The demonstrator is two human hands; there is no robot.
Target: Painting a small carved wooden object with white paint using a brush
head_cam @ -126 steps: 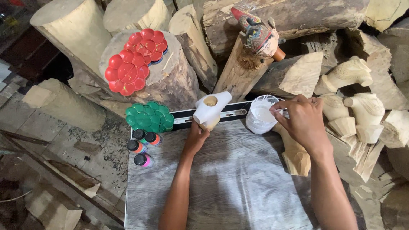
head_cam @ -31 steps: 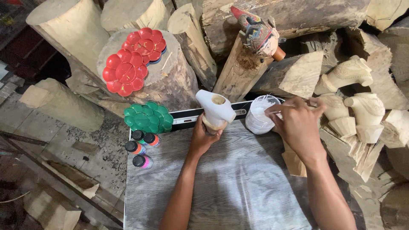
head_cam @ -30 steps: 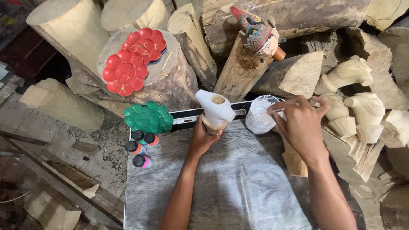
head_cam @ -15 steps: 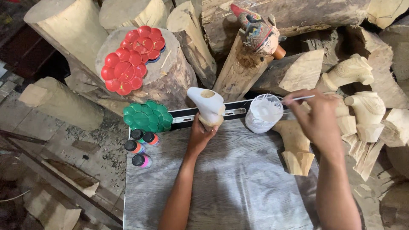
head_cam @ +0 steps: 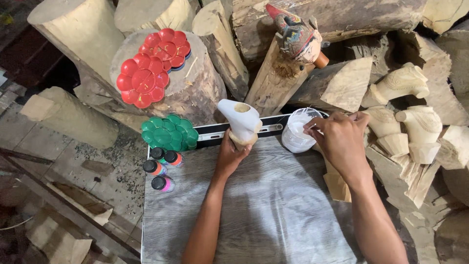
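White-primed wooden puppet head (head_cam: pixel 242 120) sits at the far edge of the grey board (head_cam: pixel 254 210), left hand (head_cam: pixel 229 154) wrapped around its neck, holding it upright. Right hand (head_cam: pixel 339 139) pinches a thin brush over the cup of white paint (head_cam: pixel 298 132) just to the right. Looks like the loading-the-brush step; the next stroke wants the bristles brought left to the bare wood.

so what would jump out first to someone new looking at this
Probably the white-painted wooden carving held upright in the left hand at the board's far edge. Next, the red flower-shaped palettes on the log behind, and the multicoloured painted carved head at top centre.
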